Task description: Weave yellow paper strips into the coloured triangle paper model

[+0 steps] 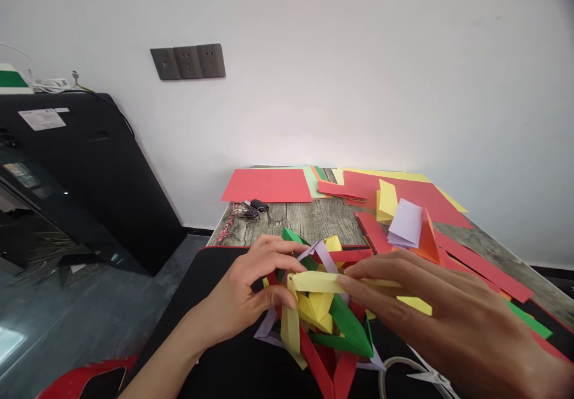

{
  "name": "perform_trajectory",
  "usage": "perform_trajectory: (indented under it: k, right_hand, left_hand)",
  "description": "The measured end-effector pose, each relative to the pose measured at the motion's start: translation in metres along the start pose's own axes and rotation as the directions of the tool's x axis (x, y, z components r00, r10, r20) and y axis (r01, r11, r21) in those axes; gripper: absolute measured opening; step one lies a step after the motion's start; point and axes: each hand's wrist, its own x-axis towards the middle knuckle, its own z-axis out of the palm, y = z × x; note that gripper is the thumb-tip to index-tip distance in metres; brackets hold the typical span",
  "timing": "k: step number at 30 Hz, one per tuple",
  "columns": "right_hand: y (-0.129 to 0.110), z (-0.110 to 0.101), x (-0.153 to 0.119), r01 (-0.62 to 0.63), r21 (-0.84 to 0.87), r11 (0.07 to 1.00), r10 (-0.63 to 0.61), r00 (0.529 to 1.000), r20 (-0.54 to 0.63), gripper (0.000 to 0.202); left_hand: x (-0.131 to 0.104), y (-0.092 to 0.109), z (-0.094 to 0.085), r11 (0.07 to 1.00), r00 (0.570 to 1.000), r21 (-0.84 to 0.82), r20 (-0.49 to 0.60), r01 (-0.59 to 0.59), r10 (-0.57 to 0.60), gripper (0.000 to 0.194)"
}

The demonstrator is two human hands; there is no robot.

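A model of folded paper strips (347,327) in green, red, lavender and yellow rests on the black mat (224,351). My left hand (253,282) pinches its left side, thumb and fingers closed around the corner where pale yellow strips meet. From that corner a pale yellow paper strip (316,282) runs right, and my right hand (417,303) grips it between thumb and fingers. Another pale yellow strip (291,333) hangs down from the same corner. Part of the model's right side is hidden behind my right hand.
Red paper sheets (269,185) and a car key (259,206) lie at the back of the wood-patterned table (309,222). Folded lavender paper (406,222) and yellow paper (386,200) stand at right. Scissors (433,377) and a roll of tape (399,361) lie near my right wrist.
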Motion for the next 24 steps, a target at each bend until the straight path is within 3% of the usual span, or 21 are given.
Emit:
perform_trajectory:
  k: [16, 24]
  right_hand:
    - [-0.003, -0.004, 0.002, -0.001, 0.0, 1.0, 0.001, 1.0, -0.006, 0.059]
    - [-0.007, -0.008, 0.011, -0.009, 0.018, 1.0, 0.01, 0.998, -0.065, 0.056]
  left_hand:
    - [0.0, -0.001, 0.0, 1.0, 1.0, 0.021, -0.017, -0.021, 0.022, 0.027]
    - [0.001, 0.001, 0.001, 0.999, 0.999, 0.025, -0.029, -0.032, 0.032, 0.028]
